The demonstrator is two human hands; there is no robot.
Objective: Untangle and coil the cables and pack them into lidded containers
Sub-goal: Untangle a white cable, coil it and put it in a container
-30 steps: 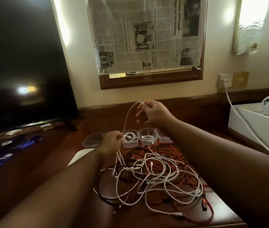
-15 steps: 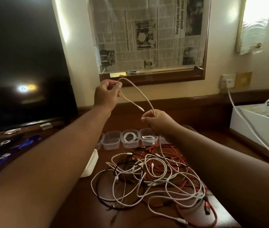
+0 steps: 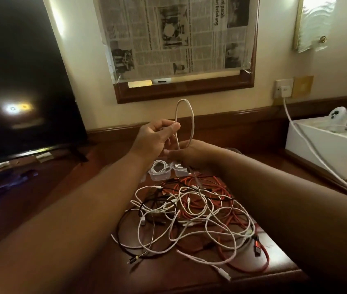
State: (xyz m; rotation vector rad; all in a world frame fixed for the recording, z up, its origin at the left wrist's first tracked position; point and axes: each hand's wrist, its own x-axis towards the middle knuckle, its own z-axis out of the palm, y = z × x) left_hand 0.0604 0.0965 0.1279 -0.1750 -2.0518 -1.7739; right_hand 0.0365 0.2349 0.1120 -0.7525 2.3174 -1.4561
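Note:
A white cable (image 3: 184,111) stands in a narrow upright loop above the desk. My left hand (image 3: 155,137) pinches one side of the loop between thumb and fingers. My right hand (image 3: 189,154) grips the loop's lower end, and the cable's tail runs down from it into the pile. Below lies a tangle of white, black and red cables (image 3: 191,213) on the wooden desk (image 3: 189,279). Small clear plastic containers (image 3: 161,171) stand behind the pile, two with coiled white cables inside; my hands hide part of the row.
A dark television (image 3: 20,81) stands at the left. A white box (image 3: 325,153) with two white round objects sits at the right, and a white power cord (image 3: 308,145) runs from the wall socket across it. A framed newspaper hangs on the wall.
My left hand came down from high on the left and closed in on my right hand. The long span of white cable between them folded into a narrow upright loop.

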